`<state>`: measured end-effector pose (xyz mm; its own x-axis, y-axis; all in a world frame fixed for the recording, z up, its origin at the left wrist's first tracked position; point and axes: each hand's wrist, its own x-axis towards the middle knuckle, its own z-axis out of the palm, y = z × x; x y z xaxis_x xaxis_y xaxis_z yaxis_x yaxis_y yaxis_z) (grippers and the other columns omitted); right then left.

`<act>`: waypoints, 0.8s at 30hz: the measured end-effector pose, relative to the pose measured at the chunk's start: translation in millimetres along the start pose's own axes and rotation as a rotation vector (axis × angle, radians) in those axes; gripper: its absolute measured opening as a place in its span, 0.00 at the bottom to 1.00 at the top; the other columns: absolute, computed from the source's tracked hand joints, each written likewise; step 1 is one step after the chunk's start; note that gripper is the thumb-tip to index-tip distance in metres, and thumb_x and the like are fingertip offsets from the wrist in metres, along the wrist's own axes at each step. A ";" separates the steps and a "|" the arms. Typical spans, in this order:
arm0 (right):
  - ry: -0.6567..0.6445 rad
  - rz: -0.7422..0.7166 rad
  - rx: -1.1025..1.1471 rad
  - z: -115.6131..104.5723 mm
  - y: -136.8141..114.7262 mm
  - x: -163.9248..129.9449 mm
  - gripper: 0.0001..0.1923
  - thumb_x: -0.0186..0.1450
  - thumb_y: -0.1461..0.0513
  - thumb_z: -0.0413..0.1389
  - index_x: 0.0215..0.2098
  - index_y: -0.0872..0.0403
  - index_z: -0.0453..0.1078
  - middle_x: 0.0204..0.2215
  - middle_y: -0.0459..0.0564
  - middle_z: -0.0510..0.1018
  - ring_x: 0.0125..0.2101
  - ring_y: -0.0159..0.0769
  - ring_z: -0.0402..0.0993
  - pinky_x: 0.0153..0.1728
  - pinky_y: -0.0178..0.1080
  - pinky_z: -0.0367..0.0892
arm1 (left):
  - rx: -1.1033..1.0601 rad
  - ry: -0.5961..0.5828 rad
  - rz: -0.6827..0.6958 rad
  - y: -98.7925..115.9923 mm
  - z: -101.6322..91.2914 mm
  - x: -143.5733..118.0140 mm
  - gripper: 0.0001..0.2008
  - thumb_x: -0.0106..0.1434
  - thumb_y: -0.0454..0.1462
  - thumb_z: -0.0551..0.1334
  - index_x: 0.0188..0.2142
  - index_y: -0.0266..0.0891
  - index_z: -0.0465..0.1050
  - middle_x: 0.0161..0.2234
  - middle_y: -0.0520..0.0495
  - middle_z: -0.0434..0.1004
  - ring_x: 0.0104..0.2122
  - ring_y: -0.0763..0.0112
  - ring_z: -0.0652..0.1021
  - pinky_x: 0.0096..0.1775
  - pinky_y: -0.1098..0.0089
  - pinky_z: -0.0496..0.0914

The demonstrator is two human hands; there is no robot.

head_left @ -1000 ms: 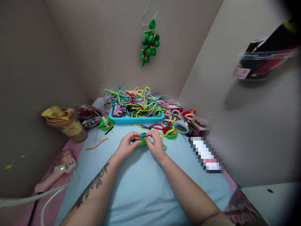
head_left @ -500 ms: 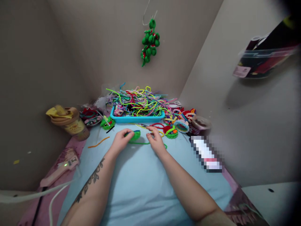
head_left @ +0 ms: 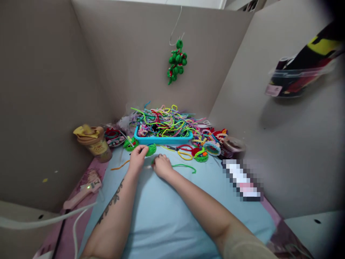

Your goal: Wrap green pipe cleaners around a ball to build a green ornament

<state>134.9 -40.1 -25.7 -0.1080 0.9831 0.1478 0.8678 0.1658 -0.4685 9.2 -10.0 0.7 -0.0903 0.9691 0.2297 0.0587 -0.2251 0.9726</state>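
The left hand [head_left: 138, 155] is pinching a green coil [head_left: 150, 149] beside the blue tray [head_left: 163, 139]. The right hand [head_left: 161, 166] is resting curled on the surface [head_left: 172, 212], touching a green pipe cleaner [head_left: 185, 166].

A blue tray [head_left: 163, 138] heaped with coloured pipe cleaners [head_left: 164, 120] is taken as landmark. Left of it a lidded cup [head_left: 93, 142] is seen; further left and nearer, a pink glue gun [head_left: 82, 189]. Above it, a green ornament [head_left: 176, 61] is hung. Right of it, red-handled scissors [head_left: 181, 148] are noted.
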 end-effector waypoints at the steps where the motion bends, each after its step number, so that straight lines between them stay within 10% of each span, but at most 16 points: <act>1: 0.008 -0.001 0.011 -0.4 0.2 1.1 0.03 0.56 0.63 0.56 0.29 0.56 0.69 0.36 0.60 0.72 0.41 0.47 0.66 0.39 0.45 0.61 | -0.020 -0.020 0.000 0.6 -0.1 -0.3 0.10 0.52 0.42 0.61 0.27 0.36 0.69 0.23 0.54 0.67 0.25 0.75 0.66 0.30 0.74 0.60; 8: 0.417 0.080 0.502 -27.4 36.3 -8.7 0.07 0.63 0.59 0.47 0.30 0.53 0.62 0.23 0.45 0.69 0.25 0.34 0.66 0.28 0.36 0.61 | -0.094 -0.106 -0.024 1.7 7.1 -5.2 0.11 0.52 0.43 0.62 0.26 0.37 0.68 0.23 0.53 0.66 0.26 0.75 0.66 0.30 0.74 0.61; 24: 0.307 -0.078 0.747 -39.3 44.4 -10.8 0.06 0.58 0.63 0.53 0.32 0.53 0.73 0.31 0.49 0.75 0.34 0.35 0.71 0.37 0.38 0.66 | -0.226 -0.383 -0.253 -7.1 32.3 -23.3 0.14 0.51 0.45 0.64 0.31 0.37 0.66 0.25 0.53 0.66 0.25 0.75 0.66 0.29 0.74 0.60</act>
<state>193.6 -46.4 -13.9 0.0772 0.9195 0.3855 0.2985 0.3476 -0.8888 42.9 -27.7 -12.8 0.2997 0.9540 -0.0023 -0.1385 0.0459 0.9893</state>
